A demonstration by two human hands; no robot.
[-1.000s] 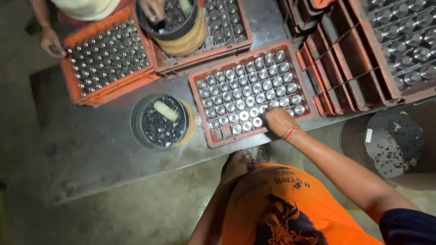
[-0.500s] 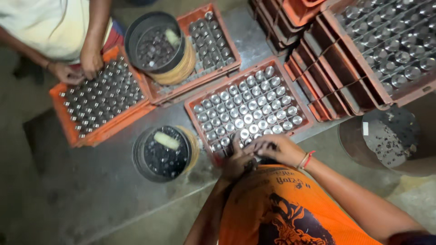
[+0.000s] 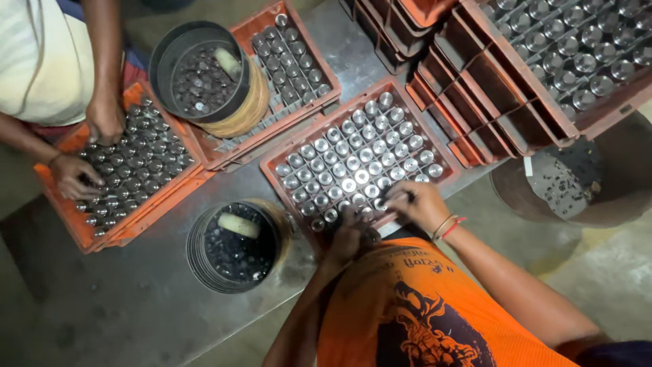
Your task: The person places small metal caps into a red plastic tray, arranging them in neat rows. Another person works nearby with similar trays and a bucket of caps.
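An orange crate (image 3: 275, 178) of several silver-topped cylinders (image 3: 353, 166) lies on the grey table in front of me. My left hand (image 3: 348, 236) rests at the crate's near edge, fingers spread over the front row of cylinders. My right hand (image 3: 420, 204) is at the near right corner, fingers curled around a small dark piece over the last row. A round black tub (image 3: 197, 255) of small dark parts, with a pale cylinder (image 3: 238, 225) lying in it, stands just left of my left hand.
A co-worker in a white shirt has both hands (image 3: 88, 146) in another orange crate (image 3: 119, 228) at the left. A second black tub (image 3: 163, 58) sits on a third crate behind. Stacked crates (image 3: 475, 115) fill the right; a dark round bin (image 3: 611, 197) stands beside the table.
My left hand has come up from my body to the crate's near edge, beside my right hand. The co-worker's hands have moved onto the left crate. The view has shifted.
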